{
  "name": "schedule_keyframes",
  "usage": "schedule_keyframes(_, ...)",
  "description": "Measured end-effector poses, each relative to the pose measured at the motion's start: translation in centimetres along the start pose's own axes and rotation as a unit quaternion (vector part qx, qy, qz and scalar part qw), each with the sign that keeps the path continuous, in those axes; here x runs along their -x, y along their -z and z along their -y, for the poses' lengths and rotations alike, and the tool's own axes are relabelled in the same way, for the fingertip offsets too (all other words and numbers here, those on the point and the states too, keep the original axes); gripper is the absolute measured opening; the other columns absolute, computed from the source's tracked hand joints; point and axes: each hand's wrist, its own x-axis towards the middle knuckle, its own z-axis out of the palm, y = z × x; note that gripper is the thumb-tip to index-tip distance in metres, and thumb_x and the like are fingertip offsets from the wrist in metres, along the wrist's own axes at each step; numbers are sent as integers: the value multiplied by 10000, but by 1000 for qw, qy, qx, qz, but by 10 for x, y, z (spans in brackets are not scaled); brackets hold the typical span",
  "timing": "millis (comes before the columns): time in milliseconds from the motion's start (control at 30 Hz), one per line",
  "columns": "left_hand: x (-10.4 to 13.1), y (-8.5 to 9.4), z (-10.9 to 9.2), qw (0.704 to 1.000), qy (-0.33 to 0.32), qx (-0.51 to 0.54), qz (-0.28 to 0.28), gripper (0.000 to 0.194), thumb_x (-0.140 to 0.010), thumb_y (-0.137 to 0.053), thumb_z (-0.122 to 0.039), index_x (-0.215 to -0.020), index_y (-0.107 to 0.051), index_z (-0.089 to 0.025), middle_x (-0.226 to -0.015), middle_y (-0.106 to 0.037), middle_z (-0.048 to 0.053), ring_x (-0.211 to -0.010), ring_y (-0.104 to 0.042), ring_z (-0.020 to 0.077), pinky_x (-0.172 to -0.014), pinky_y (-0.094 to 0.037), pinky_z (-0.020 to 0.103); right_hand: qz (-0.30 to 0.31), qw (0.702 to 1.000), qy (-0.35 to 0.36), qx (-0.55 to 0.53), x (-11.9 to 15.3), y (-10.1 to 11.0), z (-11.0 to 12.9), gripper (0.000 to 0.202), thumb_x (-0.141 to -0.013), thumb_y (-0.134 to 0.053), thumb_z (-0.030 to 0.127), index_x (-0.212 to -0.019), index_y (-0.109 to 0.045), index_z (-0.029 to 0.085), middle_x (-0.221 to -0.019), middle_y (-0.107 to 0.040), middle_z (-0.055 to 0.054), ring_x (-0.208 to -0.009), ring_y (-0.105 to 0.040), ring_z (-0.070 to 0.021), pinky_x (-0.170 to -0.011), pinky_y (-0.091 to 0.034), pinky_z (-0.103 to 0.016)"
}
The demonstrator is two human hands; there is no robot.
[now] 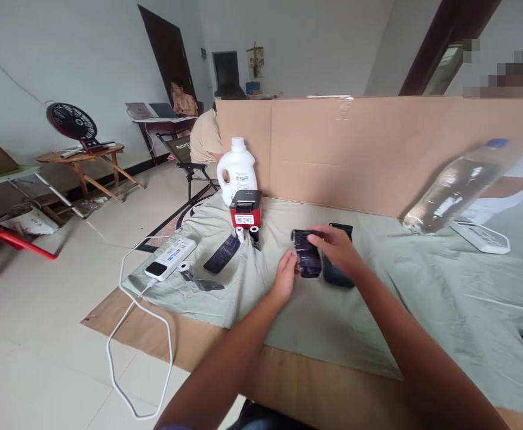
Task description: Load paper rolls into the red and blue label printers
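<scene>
A dark, glossy strip (308, 260), rolled at its far end, is held up over the green cloth between my two hands. My left hand (285, 276) pinches its left edge, and my right hand (335, 246) grips it from the right near the top. Just behind my right hand lies a black object (340, 275), mostly covered, so its kind cannot be made out. To the left, another dark strip (222, 254) lies flat near two small rolls, one white (240, 235) and one dark (254, 234). A third roll (185, 270) has a dark strip trailing from it.
A red-and-black boxy device (246, 209) stands before a white jug (237, 170). A white power strip (171, 260) with a looped cable (171, 346) lies left. Cardboard (324, 155) walls the back. At right, a large bottle (456, 188) leans by a white device (480, 236); other people sit beyond.
</scene>
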Motion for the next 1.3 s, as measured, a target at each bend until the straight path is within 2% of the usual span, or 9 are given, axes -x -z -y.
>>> schedule_keyframes(133, 5, -2, -3, 999, -26, -1, 22, 531, -842, -537, -725, -866, -542, -194, -677, -579, -14, -577, -519, 114, -602, -430, 260, -73, 990, -76, 91, 26, 64, -44, 347, -835, -624, 465, -1004, -719, 177, -841, -707, -57, -755, -622, -205, -721, -479, -346)
schedule_keyframes(267, 11, -5, -5, 993, -52, -86, 69, 454, -878, -564, -635, -928, -574, -184, -690, -580, -25, -616, -520, 117, -649, -426, 257, -56, 965, -123, 224, 30, 90, -80, 266, -838, -618, 378, -969, -736, 178, -884, -728, -66, -771, -627, -200, -763, -457, -350)
schedule_keyframes(367, 15, -6, -5, 980, -56, -157, 107, 396, -939, -517, -562, -1017, -590, -180, -719, -587, -22, -644, -531, 126, -667, -425, 266, -8, 957, -149, 248, 28, 91, -92, 218, -857, -619, 337, -956, -733, 180, -935, -748, -68, -834, -645, -207, -791, -443, -337)
schedule_keyframes(533, 14, -6, 2, 965, -63, -213, 139, 361, -976, -477, -496, -1101, -584, -174, -765, -578, -14, -677, -536, 139, -689, -432, 278, 20, 965, -138, 221, 28, 81, -90, 229, -916, -587, 328, -1028, -718, 177, -1005, -749, -77, -867, -647, -199, -813, -443, -318)
schedule_keyframes(767, 15, -8, 4, 955, -42, -259, 139, 418, -947, -546, -430, -1303, -517, -213, -873, -605, -2, -761, -573, 152, -687, -452, 263, 30, 940, -156, 301, 23, 64, -92, 271, -965, -551, 329, -1155, -681, 184, -1146, -670, -125, -1062, -623, -260, -989, -383, -415)
schedule_keyframes(967, 17, -8, 3, 927, -68, -327, 170, 436, -963, -525, -341, -1384, -497, -228, -920, -625, 20, -764, -581, 156, -706, -489, 278, 14, 926, -196, 323, 22, 52, -99, 179, -910, -594, 254, -1057, -663, 178, -1111, -608, -138, -1013, -612, -278, -911, -439, -395)
schedule_keyframes(1067, 13, -14, -3, 891, -129, -407, 155, 528, -957, -547, -350, -1462, -462, -224, -1100, -613, 80, -899, -590, 192, -833, -506, 339, -49, 930, -218, 292, 18, 51, -100, 307, -835, -655, 244, -1122, -599, 149, -1127, -596, -159, -1015, -600, -291, -893, -460, -398)
schedule_keyframes(1167, 7, -24, -10, 814, -219, -517, 146, 628, -941, -592, -431, -1521, -431, -252, -1351, -538, 137, -1185, -511, 300, -995, -448, 453, -125, 954, -184, 201, 11, 58, -102, 520, -825, -660, 294, -1292, -491, 140, -1243, -591, -173, -1019, -587, -269, -895, -472, -398)
schedule_keyframes(1300, 5, -36, -5, 724, -288, -605, 163, 491, -961, -570, -427, -1434, -559, -292, -1377, -558, 116, -1206, -469, 335, -959, -418, 472, -106, 978, -149, 96, 9, 76, -99, 374, -879, -573, 308, -1234, -541, 191, -1203, -642, -101, -820, -578, -185, -827, -485, -369)
